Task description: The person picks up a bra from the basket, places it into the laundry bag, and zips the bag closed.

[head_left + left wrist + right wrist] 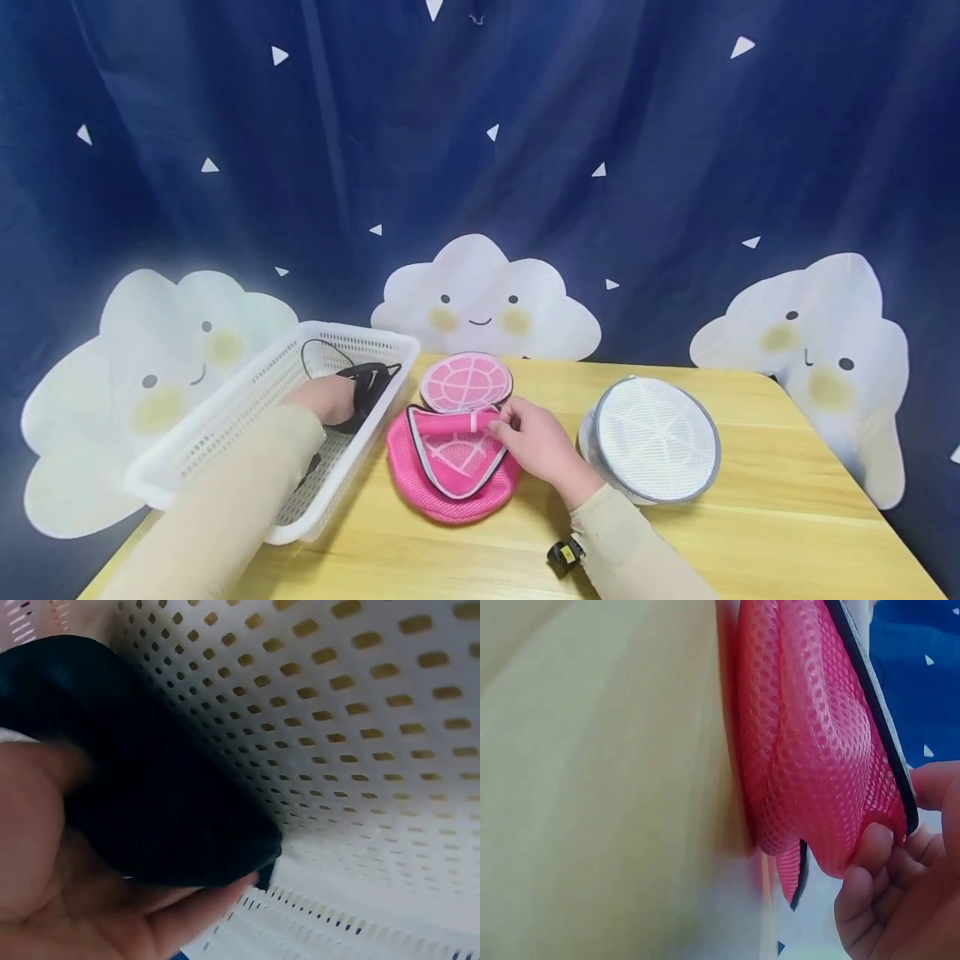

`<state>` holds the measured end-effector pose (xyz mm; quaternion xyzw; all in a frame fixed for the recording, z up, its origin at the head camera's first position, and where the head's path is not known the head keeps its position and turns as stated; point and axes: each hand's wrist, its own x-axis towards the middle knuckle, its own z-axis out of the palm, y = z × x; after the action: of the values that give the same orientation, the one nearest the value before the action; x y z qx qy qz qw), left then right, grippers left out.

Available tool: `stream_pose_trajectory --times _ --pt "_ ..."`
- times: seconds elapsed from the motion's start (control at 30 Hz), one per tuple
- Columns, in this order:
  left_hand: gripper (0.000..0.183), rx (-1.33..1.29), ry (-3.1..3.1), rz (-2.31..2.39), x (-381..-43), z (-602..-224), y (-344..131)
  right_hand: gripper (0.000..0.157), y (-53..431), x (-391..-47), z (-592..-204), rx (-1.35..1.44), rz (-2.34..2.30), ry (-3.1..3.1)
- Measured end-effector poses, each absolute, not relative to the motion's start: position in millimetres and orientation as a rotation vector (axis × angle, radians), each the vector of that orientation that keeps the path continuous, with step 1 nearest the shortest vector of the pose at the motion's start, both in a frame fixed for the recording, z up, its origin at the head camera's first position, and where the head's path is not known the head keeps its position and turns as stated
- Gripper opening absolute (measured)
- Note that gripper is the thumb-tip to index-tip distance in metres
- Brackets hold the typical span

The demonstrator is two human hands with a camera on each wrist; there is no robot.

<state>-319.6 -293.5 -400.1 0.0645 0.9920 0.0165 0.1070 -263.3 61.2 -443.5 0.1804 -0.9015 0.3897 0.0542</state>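
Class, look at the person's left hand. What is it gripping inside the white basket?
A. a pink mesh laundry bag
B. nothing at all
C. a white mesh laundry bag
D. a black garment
D: the left hand is inside the white basket, and the left wrist view shows it curled round a black garment.

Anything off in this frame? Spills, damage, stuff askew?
Nothing stands out. The pink mesh bag lies unzipped on the table, its lid flipped back, the right hand pinching its rim. The left hand grips a black garment in the white basket. The white mesh bag looks intact.
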Motion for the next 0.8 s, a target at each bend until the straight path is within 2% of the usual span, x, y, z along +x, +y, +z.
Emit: stream_pose_trajectory --times 0.03,0.33,0.5,0.7,0.8 --pt "0.004 0.224 2.965 0.03 -319 -401 -294 0.021 62 -264 -444 0.547 1.196 -2.741" --pt "0.011 0.272 3.221 -0.028 -327 -394 -299 0.019 67 -266 -446 0.538 1.287 -2.745" --pt "0.026 0.332 3.201 -0.046 -330 -392 -299 0.018 69 -268 -448 0.544 1.309 -2.744" --pt "0.041 0.431 2.897 0.113 -329 -391 -300 0.014 68 -269 -451 0.567 1.34 -2.76" --pt "0.056 0.401 2.754 0.226 -326 -389 -297 0.013 69 -270 -452 0.569 1.35 -2.777"
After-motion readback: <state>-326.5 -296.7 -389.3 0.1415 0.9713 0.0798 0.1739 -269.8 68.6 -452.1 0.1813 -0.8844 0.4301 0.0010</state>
